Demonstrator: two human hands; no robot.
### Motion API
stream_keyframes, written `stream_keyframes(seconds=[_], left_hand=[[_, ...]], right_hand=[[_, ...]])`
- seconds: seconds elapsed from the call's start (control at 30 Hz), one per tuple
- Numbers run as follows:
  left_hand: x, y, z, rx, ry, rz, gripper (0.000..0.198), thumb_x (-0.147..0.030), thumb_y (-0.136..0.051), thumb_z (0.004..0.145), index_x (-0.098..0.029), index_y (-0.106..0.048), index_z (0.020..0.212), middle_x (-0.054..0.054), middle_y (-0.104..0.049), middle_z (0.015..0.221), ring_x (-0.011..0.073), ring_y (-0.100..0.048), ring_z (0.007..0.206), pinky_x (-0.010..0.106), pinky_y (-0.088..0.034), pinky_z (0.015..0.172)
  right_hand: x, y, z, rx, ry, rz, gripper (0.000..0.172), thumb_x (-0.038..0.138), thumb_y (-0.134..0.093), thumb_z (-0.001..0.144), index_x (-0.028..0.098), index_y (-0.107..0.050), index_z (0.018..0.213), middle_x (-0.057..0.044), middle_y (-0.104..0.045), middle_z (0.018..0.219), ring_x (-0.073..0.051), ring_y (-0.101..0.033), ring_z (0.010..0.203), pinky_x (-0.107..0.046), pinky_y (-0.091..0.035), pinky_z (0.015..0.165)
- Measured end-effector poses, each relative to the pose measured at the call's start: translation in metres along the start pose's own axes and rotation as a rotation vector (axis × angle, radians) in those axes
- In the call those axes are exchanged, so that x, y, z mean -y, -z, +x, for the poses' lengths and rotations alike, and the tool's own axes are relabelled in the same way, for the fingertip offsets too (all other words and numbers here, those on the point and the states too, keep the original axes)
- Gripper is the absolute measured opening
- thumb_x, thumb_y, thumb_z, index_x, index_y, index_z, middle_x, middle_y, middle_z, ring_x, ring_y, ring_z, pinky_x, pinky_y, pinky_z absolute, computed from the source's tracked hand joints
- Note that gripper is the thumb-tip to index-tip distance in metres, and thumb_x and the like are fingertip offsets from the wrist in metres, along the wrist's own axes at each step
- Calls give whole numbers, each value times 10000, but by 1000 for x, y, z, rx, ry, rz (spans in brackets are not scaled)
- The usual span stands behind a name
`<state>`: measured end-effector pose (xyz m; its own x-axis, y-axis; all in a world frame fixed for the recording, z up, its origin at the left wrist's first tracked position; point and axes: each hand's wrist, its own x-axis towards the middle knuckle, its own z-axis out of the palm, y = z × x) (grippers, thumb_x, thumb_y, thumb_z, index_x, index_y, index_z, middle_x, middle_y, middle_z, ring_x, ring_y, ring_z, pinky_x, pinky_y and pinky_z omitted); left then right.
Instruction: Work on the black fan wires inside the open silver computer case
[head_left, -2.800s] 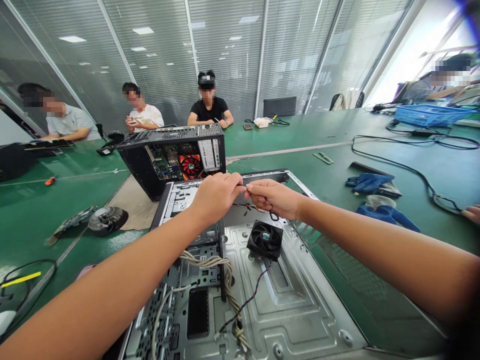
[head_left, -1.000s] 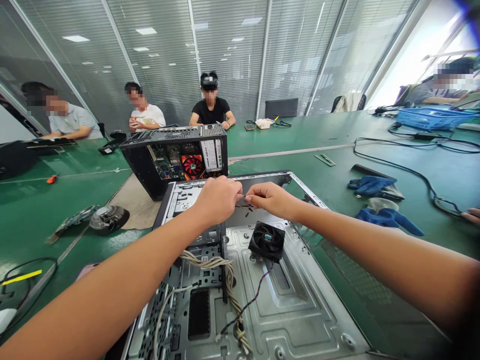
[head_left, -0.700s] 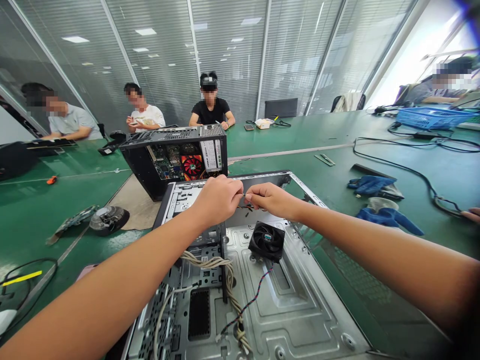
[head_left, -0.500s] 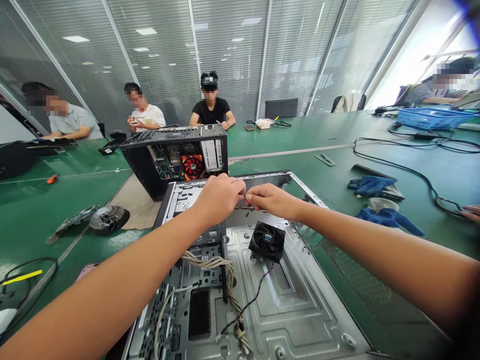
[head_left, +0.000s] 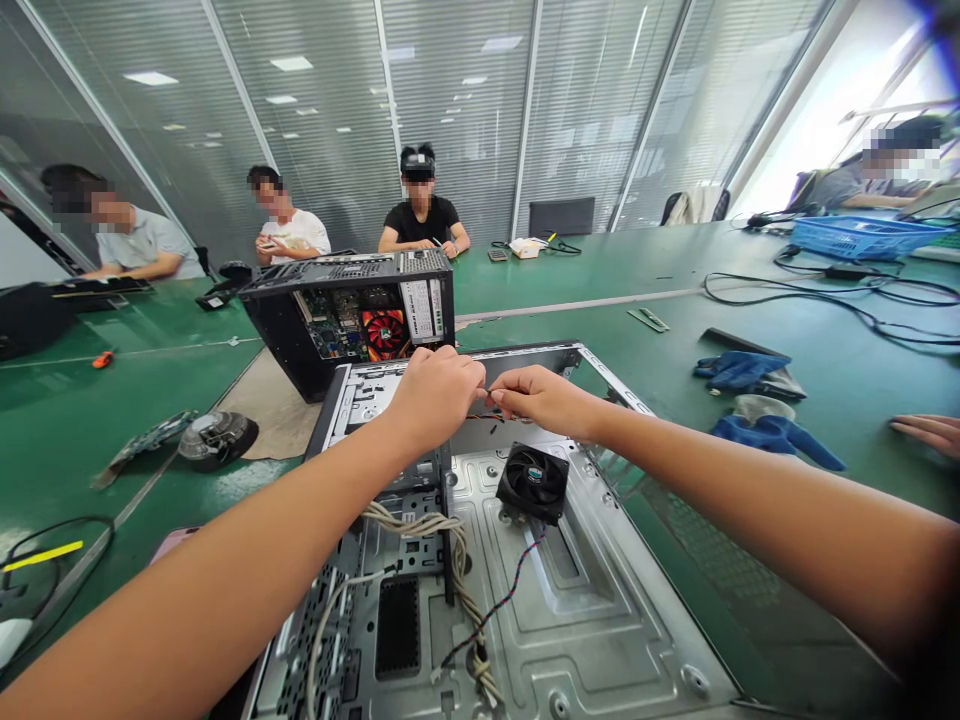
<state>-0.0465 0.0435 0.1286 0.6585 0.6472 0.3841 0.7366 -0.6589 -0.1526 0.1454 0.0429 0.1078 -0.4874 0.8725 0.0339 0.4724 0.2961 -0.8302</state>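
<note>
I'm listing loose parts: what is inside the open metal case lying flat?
A black fan with its twisted lead lies in the open case, near twisted beige cables. The left hand and right hand cover part of its far end; what lies there is hidden.

I can't make out the dark bit (head_left: 489,393) between the left fingers (head_left: 475,375) and right fingers (head_left: 507,393): too small. The left arm (head_left: 247,540) partly hides the case (head_left: 600,610), whose near end is out of view, and a pink thing (head_left: 172,543). The right arm (head_left: 720,480) blurs toward the elbow. Somebody's hand (head_left: 934,432) is cut off rightmost, a white thing (head_left: 12,642) leftmost.
</note>
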Motion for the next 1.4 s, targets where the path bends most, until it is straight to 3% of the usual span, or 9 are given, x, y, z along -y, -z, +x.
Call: stream_keyframes(seconds=[0.1, 0.33, 0.47, 0.8, 1.07, 1.4], left_hand=[[1, 0, 0, 8, -17, 9, 206, -296, -532, 936, -169, -627, 805, 49, -683, 844, 209, -555, 861, 326, -282, 684], [1, 4, -1, -10, -39, 61, 91, -226, -548, 906, -181, -623, 883, 36, -677, 854, 217, -548, 867, 337, -288, 688], [0, 3, -2, -63, -46, 88, 155, -203, -492, 928, -184, -621, 844, 42, -656, 831, 209, -534, 849, 337, -285, 688], [0, 0, -4, -68, -102, 144, 121, -139, -501, 887, -180, -588, 813, 45, -655, 854, 235, -532, 890, 356, -294, 713], [-2, 0, -5, -19, -126, 152, 134, -129, -474, 889, -178, -582, 826, 57, -667, 869, 229, -524, 906, 361, -294, 721], [-3, 4, -1, 81, -28, 9, 139, -169, -491, 899, -177, -605, 820, 45, -684, 892, 213, -551, 901, 334, -289, 698]], right_hand=[[-2, 0, 1, 6, 7, -2, 191, 287, -496, 865, 165, -615, 780, -14, -583, 674, -122, -478, 615, -276, -359, 589], [-3, -1, 0, 29, -58, 131, 208, 311, -459, 900, 178, -575, 790, 26, -502, 613, -91, -351, 503, -262, -268, 495], [-5, -2, 1, 62, -69, 185, 208, 322, -474, 897, 173, -578, 796, 23, -490, 626, -92, -362, 519, -252, -269, 479], [-1, -2, 0, 67, -52, 57, 203, 283, -470, 889, 151, -609, 825, 28, -520, 617, -78, -360, 488, -257, -293, 508], [-2, -3, 1, 68, -16, -5, 201, 278, -482, 860, 149, -630, 818, 15, -545, 613, -104, -431, 534, -271, -350, 566], [0, -2, 1, 20, 3, -45, 195, 281, -490, 849, 162, -626, 777, 6, -563, 627, -109, -449, 539, -273, -368, 575]])
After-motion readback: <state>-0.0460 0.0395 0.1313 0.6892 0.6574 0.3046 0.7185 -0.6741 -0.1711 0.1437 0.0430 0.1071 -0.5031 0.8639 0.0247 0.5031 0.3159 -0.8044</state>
